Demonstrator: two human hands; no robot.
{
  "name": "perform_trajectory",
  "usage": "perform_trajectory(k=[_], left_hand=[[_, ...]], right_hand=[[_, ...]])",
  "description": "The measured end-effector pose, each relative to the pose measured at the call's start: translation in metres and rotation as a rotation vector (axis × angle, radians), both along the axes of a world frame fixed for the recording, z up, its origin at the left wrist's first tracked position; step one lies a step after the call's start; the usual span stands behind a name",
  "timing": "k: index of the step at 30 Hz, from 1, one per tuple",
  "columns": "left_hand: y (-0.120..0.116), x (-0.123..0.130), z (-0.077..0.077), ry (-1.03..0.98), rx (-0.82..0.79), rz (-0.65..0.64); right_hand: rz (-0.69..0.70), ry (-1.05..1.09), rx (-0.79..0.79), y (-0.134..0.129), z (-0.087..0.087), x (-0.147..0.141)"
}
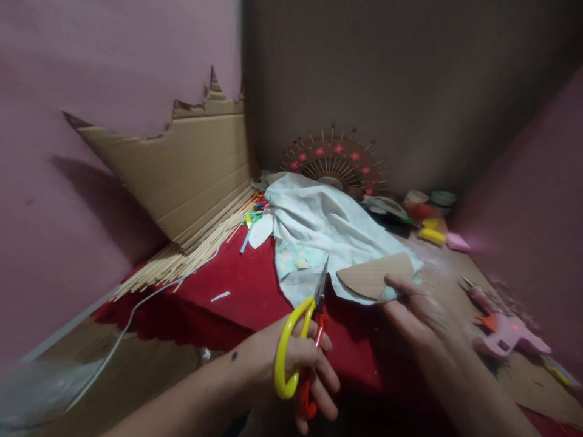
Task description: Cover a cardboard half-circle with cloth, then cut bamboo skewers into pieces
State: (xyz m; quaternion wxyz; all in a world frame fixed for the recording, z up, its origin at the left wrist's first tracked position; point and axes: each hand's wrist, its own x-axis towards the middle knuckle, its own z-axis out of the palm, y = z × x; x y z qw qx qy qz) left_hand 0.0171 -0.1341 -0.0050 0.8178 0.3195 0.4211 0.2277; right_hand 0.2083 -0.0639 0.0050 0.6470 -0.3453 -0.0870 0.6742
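In dim light, cardboard (pixel 182 176) shadows the pink wall (pixel 113 54).

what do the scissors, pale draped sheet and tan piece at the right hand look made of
Scissors: the greyish blades look like metal, going by a faint sheen; the smooth, bright yellow handle is probably plastic.
Pale sheet: matte, most likely fabric, since it falls in soft folds.
Tan piece: matte and flat with fine lines, probably cardboard, though thin wood is possible.

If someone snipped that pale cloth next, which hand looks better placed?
Probably the left hand: it holds the scissors, blades pointing toward the pale cloth. The right hand is occupied, gripping the brown curved piece.
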Motion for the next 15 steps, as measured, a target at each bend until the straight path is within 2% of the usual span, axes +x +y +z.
perform_trajectory(k=[4,10,15], left_hand=[[-0.002,-0.003,-0.007,-0.010,-0.014,0.000],[0.000,-0.006,-0.010,0.082,-0.012,-0.019],[0.005,-0.009,-0.018,0.128,-0.033,-0.104]], right_hand=[[-0.038,-0.058,-0.166,-0.004,0.008,-0.006],[-0.037,-0.035,-0.149,-0.003,0.008,-0.007],[-0.052,-0.056,-0.136,-0.002,0.009,-0.007]])
